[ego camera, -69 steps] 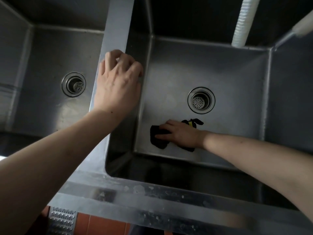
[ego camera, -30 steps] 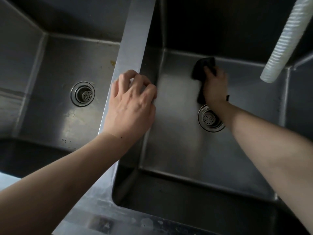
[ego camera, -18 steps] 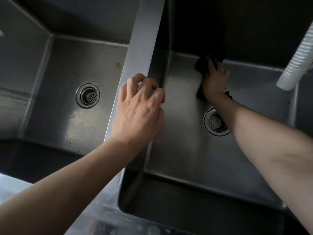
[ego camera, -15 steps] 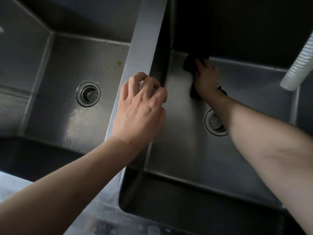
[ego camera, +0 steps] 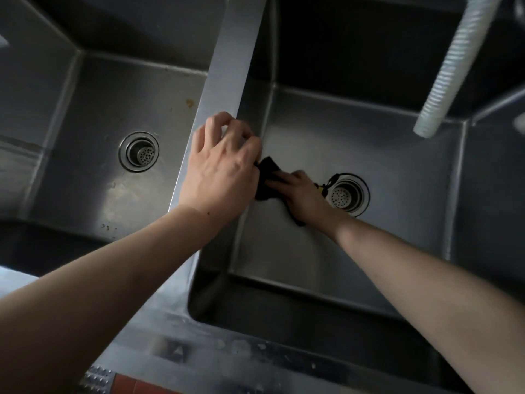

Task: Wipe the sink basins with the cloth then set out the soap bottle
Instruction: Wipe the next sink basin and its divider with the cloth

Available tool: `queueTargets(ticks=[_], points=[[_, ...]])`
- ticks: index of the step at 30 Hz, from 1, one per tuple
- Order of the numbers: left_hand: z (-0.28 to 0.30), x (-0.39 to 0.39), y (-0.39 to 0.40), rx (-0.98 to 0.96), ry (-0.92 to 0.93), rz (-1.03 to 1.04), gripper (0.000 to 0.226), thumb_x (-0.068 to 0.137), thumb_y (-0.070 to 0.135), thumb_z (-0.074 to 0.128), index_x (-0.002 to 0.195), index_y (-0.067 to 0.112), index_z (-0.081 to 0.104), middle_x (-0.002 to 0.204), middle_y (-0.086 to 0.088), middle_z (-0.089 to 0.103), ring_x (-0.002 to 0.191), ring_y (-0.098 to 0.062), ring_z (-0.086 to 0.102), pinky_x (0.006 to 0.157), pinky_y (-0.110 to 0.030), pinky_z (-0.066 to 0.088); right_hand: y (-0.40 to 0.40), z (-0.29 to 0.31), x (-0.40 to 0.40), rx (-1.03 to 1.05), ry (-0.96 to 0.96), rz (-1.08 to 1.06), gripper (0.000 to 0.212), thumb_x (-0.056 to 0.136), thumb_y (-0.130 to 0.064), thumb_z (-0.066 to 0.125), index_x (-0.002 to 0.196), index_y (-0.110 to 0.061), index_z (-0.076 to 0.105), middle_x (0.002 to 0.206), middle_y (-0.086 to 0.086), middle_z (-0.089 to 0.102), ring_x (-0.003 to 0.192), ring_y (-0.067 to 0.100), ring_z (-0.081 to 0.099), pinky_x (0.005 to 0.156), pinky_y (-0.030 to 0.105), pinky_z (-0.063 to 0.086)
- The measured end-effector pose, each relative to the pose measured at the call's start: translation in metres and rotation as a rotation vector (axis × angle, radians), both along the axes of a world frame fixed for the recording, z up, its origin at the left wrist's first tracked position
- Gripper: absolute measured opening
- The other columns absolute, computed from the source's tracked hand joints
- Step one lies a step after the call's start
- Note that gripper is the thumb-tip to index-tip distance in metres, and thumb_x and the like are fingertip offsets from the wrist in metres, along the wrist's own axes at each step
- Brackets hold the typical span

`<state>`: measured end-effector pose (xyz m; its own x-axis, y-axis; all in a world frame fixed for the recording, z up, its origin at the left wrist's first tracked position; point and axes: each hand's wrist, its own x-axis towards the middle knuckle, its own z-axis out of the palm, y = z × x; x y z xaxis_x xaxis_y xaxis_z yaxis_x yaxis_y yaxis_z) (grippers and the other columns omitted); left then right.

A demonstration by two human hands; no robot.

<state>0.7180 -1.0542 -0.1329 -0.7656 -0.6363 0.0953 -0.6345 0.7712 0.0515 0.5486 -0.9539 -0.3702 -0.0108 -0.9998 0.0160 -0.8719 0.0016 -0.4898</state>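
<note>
Head view: the dark cloth [ego camera: 267, 177] lies flat on the floor of the right basin [ego camera: 383, 155], just left of that basin's drain [ego camera: 345, 194]. The right hand [ego camera: 301, 194] presses it down with fingers stretched out straight — palm down, forearm reaching in from the lower right. Further left of the drain, the left hand [ego camera: 221, 169] rests on the steel divider [ego camera: 227, 69], fingers curled over its edge. Beyond the divider sits the left basin [ego camera: 99, 115]. A white ribbed hose [ego camera: 449, 69] hangs above the drain's far right — lighting is dim.
</note>
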Motion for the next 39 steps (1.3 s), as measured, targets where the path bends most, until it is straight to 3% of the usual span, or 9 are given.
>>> queueTargets(ticks=[7,14,18,22,28,31,36,39], points=[[0.006,-0.002,0.003,0.003,-0.019,-0.017,0.014,0.084,0.021,0.056,0.093,0.015,0.065,0.117,-0.002,0.06,0.123,-0.036,0.041,0.098,-0.043,0.032,0.081,0.017,0.017,0.178,-0.005,0.18,0.052,0.094,-0.003,0.067,0.139,-0.03,0.064,0.147,0.009,0.059,0.098,0.039,0.058,0.083,0.048,0.056],[0.007,-0.001,0.004,0.016,-0.039,-0.031,0.015,0.083,0.02,0.058,0.095,0.016,0.066,0.117,-0.004,0.06,0.124,-0.037,0.039,0.098,-0.047,0.034,0.128,0.061,0.004,0.568,0.045,0.35,0.059,0.106,-0.008,0.046,0.151,-0.046,0.047,0.165,-0.009,0.036,0.132,0.032,0.045,0.101,0.041,0.047],[0.009,-0.002,0.006,0.052,-0.014,-0.003,0.019,0.083,0.017,0.06,0.1,0.015,0.067,0.117,-0.006,0.061,0.125,-0.038,0.038,0.098,-0.049,0.036,0.151,0.086,-0.005,0.669,0.054,0.304,0.066,0.103,0.0,0.046,0.15,-0.046,0.047,0.164,-0.012,0.034,0.139,0.025,0.043,0.107,0.05,0.041],[0.012,-0.012,0.019,0.074,0.018,-0.023,0.022,0.085,0.016,0.059,0.106,0.013,0.066,0.116,-0.01,0.061,0.121,-0.038,0.039,0.092,-0.048,0.038,0.162,0.11,-0.011,0.633,-0.076,0.149,0.048,0.099,-0.011,0.057,0.138,-0.037,0.063,0.152,-0.01,0.052,0.131,0.025,0.057,0.103,0.036,0.051],[-0.013,-0.035,0.074,0.194,0.024,-0.133,0.027,0.082,0.013,0.058,0.108,0.017,0.063,0.111,-0.008,0.06,0.108,-0.034,0.049,0.085,-0.046,0.044,0.185,0.16,-0.035,0.461,-0.13,-0.252,0.039,0.103,-0.02,0.054,0.142,-0.023,0.061,0.145,0.001,0.06,0.133,0.023,0.055,0.112,0.039,0.045],[-0.036,-0.046,0.105,0.316,0.01,-0.191,0.025,0.085,0.011,0.058,0.108,0.018,0.063,0.11,-0.006,0.061,0.103,-0.033,0.055,0.082,-0.044,0.048,0.211,0.182,-0.047,0.302,-0.175,-0.433,0.035,0.102,-0.013,0.057,0.135,-0.019,0.066,0.135,0.001,0.065,0.125,0.022,0.06,0.105,0.04,0.051],[-0.086,-0.055,0.147,0.584,-0.218,-0.299,0.026,0.099,0.025,0.051,0.123,0.025,0.06,0.125,-0.002,0.055,0.117,-0.026,0.052,0.09,-0.042,0.051,0.256,0.206,-0.069,0.11,-0.119,-0.595,0.033,0.1,-0.007,0.059,0.131,-0.013,0.068,0.126,0.005,0.07,0.118,0.024,0.063,0.102,0.042,0.052],[-0.114,-0.055,0.162,0.612,-0.357,-0.371,0.032,0.099,0.034,0.052,0.131,0.031,0.057,0.125,0.0,0.053,0.117,-0.025,0.053,0.089,-0.042,0.052,0.278,0.214,-0.084,0.013,-0.053,-0.673,0.032,0.098,-0.004,0.058,0.126,-0.012,0.072,0.121,0.006,0.072,0.111,0.027,0.067,0.096,0.043,0.055]])
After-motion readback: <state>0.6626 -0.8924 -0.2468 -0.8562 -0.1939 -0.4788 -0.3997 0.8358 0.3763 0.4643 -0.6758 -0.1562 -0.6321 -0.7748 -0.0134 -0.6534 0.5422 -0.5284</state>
